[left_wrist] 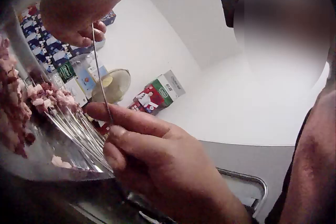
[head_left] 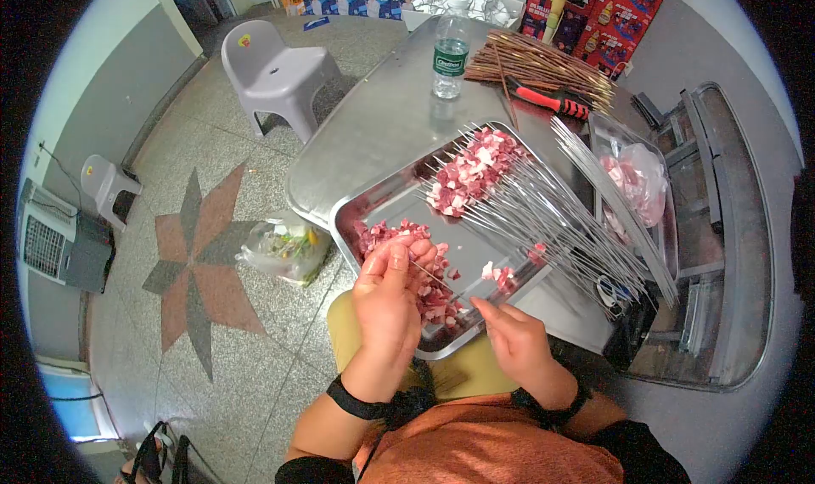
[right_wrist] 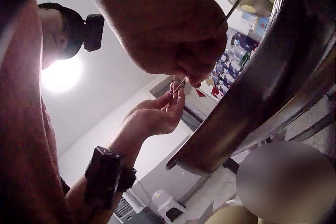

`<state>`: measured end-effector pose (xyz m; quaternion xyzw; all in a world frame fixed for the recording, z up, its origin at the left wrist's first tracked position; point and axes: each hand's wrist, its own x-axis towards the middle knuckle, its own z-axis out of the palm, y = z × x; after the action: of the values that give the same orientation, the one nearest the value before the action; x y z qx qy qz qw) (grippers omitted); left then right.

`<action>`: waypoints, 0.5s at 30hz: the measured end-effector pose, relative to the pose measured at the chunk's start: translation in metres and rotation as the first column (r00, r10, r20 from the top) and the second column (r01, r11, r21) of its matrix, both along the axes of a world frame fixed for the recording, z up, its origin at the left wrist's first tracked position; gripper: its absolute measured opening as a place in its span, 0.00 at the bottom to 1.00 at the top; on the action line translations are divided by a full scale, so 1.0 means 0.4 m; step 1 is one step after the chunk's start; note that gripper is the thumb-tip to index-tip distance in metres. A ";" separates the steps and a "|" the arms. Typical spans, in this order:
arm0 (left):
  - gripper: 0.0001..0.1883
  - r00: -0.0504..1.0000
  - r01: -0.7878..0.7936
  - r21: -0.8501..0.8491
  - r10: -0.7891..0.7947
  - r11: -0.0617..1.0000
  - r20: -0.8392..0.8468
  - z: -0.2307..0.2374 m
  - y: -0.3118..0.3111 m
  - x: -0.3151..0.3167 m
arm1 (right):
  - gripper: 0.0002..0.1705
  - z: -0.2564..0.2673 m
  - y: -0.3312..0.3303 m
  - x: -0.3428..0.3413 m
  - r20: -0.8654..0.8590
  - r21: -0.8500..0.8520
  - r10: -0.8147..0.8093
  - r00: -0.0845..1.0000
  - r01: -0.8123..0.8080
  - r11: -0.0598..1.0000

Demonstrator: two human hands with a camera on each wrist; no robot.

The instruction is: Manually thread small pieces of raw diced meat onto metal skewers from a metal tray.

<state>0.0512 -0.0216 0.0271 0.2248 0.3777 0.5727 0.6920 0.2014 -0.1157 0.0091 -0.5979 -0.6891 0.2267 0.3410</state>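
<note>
My left hand [head_left: 389, 293] is held palm up over the tray [head_left: 465, 348], above a heap of diced raw meat [head_left: 437, 304]. Its curled fingertips pinch at the tip of a thin metal skewer [left_wrist: 100, 77]; whether a meat piece sits between them I cannot tell. My right hand [head_left: 519, 345] pinches the same skewer farther down, between thumb and forefinger, near the tray's front edge. The shaft between both hands is bare. Across the tray's far side lie several loaded skewers [head_left: 552, 216], their meat [head_left: 475, 170] packed together and handles pointing right.
Loose metal skewers [head_left: 615, 199] lie to the right, beside a second tray with bagged meat [head_left: 637, 182]. Behind are a water bottle [head_left: 450, 55], a bundle of brown sticks [head_left: 543, 64] and a red-handled tool [head_left: 548, 99]. A plastic bag [head_left: 287, 248] is on the floor at left.
</note>
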 end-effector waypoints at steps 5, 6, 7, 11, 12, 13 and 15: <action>0.11 1.000 -0.002 -0.028 0.001 1.000 -0.007 0.014 -0.011 0.012 | 0.24 -0.021 0.002 -0.012 -0.012 0.005 -0.005 1.000 0.005 1.000; 0.11 1.000 -0.002 -0.028 0.001 1.000 -0.007 0.009 -0.011 0.012 | 0.24 -0.021 0.005 -0.017 -0.051 0.009 -0.002 0.999 0.002 1.000; 0.11 1.000 0.011 -0.005 -0.012 1.000 -0.020 -0.001 -0.012 0.013 | 0.24 -0.020 0.008 -0.020 -0.091 0.012 0.001 0.996 0.000 1.000; 0.17 0.988 0.031 0.004 -0.032 0.999 0.151 0.015 -0.014 0.008 | 0.24 -0.003 0.020 -0.018 -0.092 0.023 -0.004 0.996 0.006 1.000; 0.17 0.988 0.032 0.004 -0.033 0.999 0.151 0.010 -0.012 0.004 | 0.24 -0.002 0.020 -0.017 -0.097 0.013 0.008 0.995 -0.007 1.000; 0.18 0.976 0.086 -0.026 -0.079 0.996 0.205 0.001 -0.010 -0.002 | 0.23 -0.001 0.021 -0.017 -0.103 0.004 0.020 0.995 -0.020 1.000; 0.20 0.958 0.141 -0.054 -0.122 0.989 0.260 -0.006 -0.007 -0.007 | 0.23 -0.002 0.022 -0.020 -0.114 0.007 0.025 0.993 -0.024 1.000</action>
<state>0.0484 -0.0246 0.0246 0.1488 0.2898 0.5356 0.7791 0.1933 -0.1069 0.0083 -0.5746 -0.6763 0.2628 0.3787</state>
